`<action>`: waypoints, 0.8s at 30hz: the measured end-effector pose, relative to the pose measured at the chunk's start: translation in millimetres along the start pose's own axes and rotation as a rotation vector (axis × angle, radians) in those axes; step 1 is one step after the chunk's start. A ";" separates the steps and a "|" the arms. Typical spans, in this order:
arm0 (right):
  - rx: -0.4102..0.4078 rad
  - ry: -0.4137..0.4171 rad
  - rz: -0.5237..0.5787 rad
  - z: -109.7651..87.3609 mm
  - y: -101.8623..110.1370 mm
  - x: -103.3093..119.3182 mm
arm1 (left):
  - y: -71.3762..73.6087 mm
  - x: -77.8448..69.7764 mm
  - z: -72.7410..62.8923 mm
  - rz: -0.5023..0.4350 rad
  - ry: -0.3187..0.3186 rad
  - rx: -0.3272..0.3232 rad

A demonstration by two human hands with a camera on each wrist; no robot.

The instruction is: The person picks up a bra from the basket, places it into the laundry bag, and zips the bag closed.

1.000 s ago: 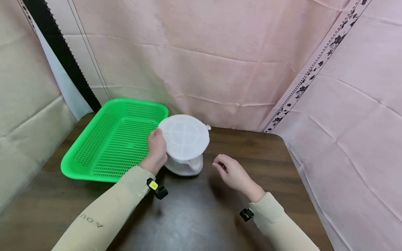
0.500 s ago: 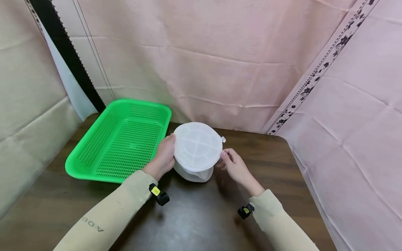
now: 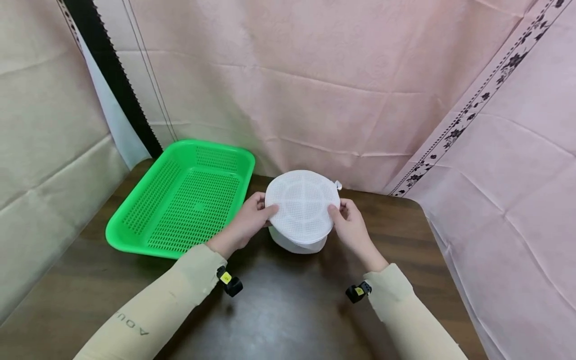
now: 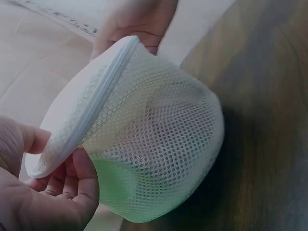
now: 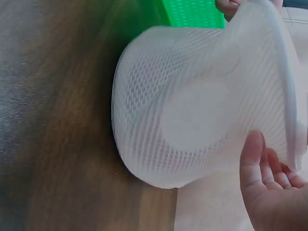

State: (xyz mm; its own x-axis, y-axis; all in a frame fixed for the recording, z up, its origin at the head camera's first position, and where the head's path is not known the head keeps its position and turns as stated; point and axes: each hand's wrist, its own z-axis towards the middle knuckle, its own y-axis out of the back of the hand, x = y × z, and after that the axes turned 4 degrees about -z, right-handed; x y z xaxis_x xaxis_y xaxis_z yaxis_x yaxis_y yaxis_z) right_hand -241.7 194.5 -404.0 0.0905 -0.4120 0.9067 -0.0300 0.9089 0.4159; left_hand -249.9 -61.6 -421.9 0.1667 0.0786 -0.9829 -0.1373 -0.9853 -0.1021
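Note:
A white mesh laundry bag (image 3: 302, 207), round and drum-shaped, stands on the table with its flat top tipped toward me. My left hand (image 3: 249, 220) pinches the left edge of that top, thumb over it and fingers underneath. Across from it, my right hand (image 3: 353, 226) grips the right edge in the same way. A small white tab (image 3: 338, 185) sticks out at the back right of the rim. In the left wrist view, a pale band (image 4: 103, 91) runs along the rim, and the mesh side (image 4: 168, 139) sags inward. A pale round patch (image 5: 197, 115) shows through the mesh in the right wrist view.
A green plastic basket (image 3: 118, 227) with slotted walls stands left of the bag, close to my left forearm. Behind the dark wooden table (image 3: 288, 310) hangs a pale pink cloth (image 3: 315, 115); more cloth closes off both sides.
The laundry bag has shifted right, away from the basket, with my left hand on it. My right hand has moved from beside the bag to grip its right rim.

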 end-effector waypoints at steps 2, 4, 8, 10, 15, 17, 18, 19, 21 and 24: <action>-0.019 0.011 0.001 -2.2 2.0 7.9 | -2.5 0.1 0.1 0.023 -0.007 0.008; -0.020 0.022 0.001 -2.5 2.5 10.6 | -3.5 0.3 0.5 0.032 -0.008 0.003; -0.024 0.047 0.022 6.2 -0.7 -6.3 | -1.6 0.7 1.7 0.033 -0.013 -0.016; -0.043 0.062 0.023 12.3 -3.4 -15.5 | 0.3 1.4 3.3 0.036 -0.014 -0.023; -0.105 0.057 0.011 21.3 -14.7 -25.3 | 4.3 6.3 7.0 0.074 -0.007 -0.059; -0.125 0.030 -0.022 23.1 -19.6 -27.4 | 5.4 9.5 8.8 0.090 -0.004 -0.071; -0.135 0.015 -0.034 24.0 -21.5 -28.9 | 5.7 11.2 9.8 0.093 0.003 -0.076; -0.144 0.000 -0.049 24.9 -23.0 -30.5 | 6.2 12.9 11.0 0.088 0.015 -0.081; -0.157 -0.036 -0.061 26.3 -24.9 -33.5 | 6.6 15.6 13.2 0.067 0.041 -0.090; -0.166 -0.084 -0.046 27.3 -24.7 -38.0 | 6.0 17.1 15.1 0.030 0.073 -0.101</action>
